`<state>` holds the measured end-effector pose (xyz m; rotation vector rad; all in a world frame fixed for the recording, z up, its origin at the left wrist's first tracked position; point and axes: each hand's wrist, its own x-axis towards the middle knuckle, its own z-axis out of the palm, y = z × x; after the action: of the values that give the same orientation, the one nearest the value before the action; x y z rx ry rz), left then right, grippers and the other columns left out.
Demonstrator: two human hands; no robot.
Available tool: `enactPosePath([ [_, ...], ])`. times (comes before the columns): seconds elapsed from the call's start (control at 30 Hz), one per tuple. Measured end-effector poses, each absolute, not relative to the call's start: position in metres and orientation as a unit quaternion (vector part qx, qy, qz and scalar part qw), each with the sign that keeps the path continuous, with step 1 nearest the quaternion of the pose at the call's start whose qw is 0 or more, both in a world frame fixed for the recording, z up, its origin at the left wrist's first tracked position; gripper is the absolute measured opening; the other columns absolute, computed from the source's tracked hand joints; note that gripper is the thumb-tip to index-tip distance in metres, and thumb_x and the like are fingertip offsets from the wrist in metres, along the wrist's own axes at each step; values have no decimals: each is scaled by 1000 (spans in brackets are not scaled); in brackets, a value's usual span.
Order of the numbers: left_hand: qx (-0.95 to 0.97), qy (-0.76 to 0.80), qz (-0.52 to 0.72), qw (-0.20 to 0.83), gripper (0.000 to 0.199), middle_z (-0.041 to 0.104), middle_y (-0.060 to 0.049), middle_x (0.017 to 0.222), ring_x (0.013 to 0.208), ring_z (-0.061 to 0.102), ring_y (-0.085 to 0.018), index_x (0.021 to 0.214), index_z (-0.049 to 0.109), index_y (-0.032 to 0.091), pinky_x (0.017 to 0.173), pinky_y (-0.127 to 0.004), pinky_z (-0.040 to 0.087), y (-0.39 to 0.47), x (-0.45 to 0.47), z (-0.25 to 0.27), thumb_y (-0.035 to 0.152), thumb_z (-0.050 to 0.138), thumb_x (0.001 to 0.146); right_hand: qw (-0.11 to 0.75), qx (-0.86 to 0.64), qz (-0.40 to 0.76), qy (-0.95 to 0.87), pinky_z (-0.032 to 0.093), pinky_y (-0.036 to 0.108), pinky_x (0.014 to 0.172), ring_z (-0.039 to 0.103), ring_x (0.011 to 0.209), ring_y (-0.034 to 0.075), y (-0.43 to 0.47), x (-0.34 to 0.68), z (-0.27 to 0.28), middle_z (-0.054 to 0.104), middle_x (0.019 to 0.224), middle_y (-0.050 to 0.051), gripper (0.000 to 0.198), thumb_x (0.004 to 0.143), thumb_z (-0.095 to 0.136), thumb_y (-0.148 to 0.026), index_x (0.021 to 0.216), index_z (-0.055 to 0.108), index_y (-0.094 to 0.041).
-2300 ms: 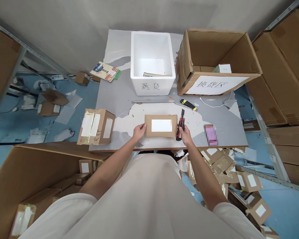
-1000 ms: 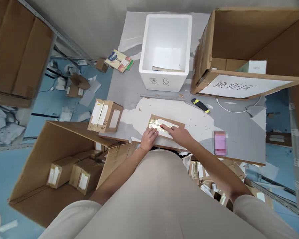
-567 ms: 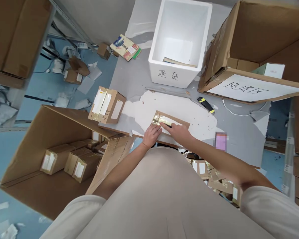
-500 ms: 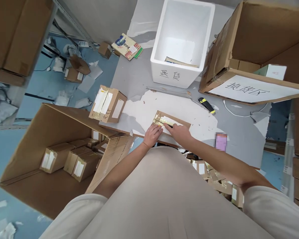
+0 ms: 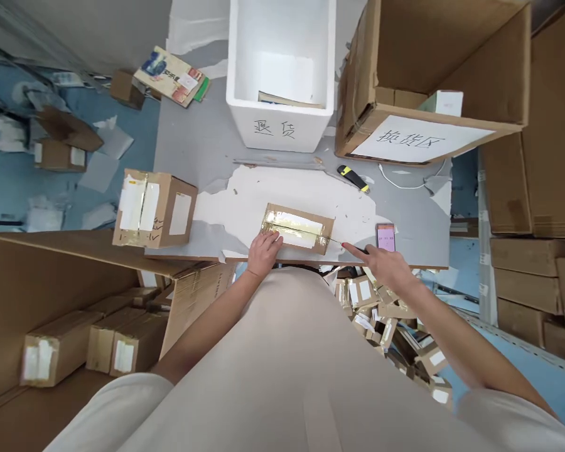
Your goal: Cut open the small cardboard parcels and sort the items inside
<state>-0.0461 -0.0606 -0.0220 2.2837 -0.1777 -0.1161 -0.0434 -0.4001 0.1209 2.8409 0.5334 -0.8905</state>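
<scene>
A small taped cardboard box with a white label lies on the table near its front edge. A slit runs lengthwise along the shiny tape on its top. My left hand holds the box at its near left corner, the fingers curled over the edge. In my right hand, just right of the box, is a knife with a dark handle. Its thin blade points left and reaches the box's right end; the index finger extends along it.
Behind the box lies a black-and-yellow utility knife. A phone is beside my right hand. Around stand a white foam box, a large open carton, a taped carton and books. Several parcels lie below the table.
My right hand has drawn the knife rightward along the tape, from the box's left part to past its right end. My left hand stays on the box. The view has shifted right.
</scene>
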Motion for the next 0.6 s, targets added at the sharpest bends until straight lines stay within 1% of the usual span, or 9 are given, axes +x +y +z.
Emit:
enactPosePath([
  [0.1,928,-91,-51,358,27,66,-12,113,113,56,-29,105,68,27,101,-50,34,-60,-39,-12,36,47,90,-89,960,-257,72,46,30,61,60,62,19,-413,-61,112,65,83,6,59,90,43,-25,147,32,-39],
  [0.17,936,-128,-57,323,31,64,-14,115,114,53,-32,112,65,25,104,-52,29,-59,-30,-2,38,54,86,-229,940,-251,-21,48,31,59,60,61,18,-407,-70,98,68,85,5,58,91,42,-32,148,32,-34],
  [0.2,936,-151,-60,311,38,61,-15,120,118,51,-34,117,63,24,106,-53,25,-58,-23,3,41,59,82,-304,915,-254,-68,49,30,57,59,59,17,-401,-73,89,69,86,5,58,91,43,-33,148,32,-33],
  [0.23,935,-172,-62,302,50,56,-16,127,123,46,-36,122,60,23,109,-54,20,-58,-15,7,45,65,77,-376,883,-258,-112,50,30,55,58,55,15,-393,-75,80,69,88,4,59,90,44,-34,148,32,-32],
  [0.3,934,-201,-69,287,80,42,-18,143,135,31,-42,133,51,20,112,-57,10,-58,2,15,54,75,64,-483,817,-258,-178,50,28,49,54,50,11,-375,-75,63,69,89,3,62,88,46,-36,149,32,-33],
  [0.37,936,-210,-86,270,103,28,-19,152,141,17,-45,139,43,18,113,-58,0,-61,18,18,60,79,53,-540,777,-247,-209,49,26,45,53,49,9,-362,-72,50,68,89,2,65,86,50,-36,148,32,-33],
  [0.43,937,-210,-106,257,114,24,-21,154,142,12,-46,142,40,16,112,-59,-4,-63,29,16,64,81,47,-567,758,-242,-216,48,24,43,52,49,8,-355,-68,44,66,88,1,67,84,52,-35,148,32,-33],
  [0.5,938,-208,-116,252,119,25,-21,153,141,13,-46,142,39,15,112,-59,-4,-64,34,11,65,81,44,-578,748,-249,-211,48,22,42,52,48,7,-355,-64,43,65,86,0,67,84,53,-34,148,32,-34],
  [0.6,941,-215,-110,238,119,32,-22,150,140,20,-45,142,39,14,114,-57,3,-65,33,5,66,80,44,-580,740,-279,-194,45,20,40,51,47,7,-363,-56,45,62,79,-1,65,85,52,-31,147,34,-34],
])
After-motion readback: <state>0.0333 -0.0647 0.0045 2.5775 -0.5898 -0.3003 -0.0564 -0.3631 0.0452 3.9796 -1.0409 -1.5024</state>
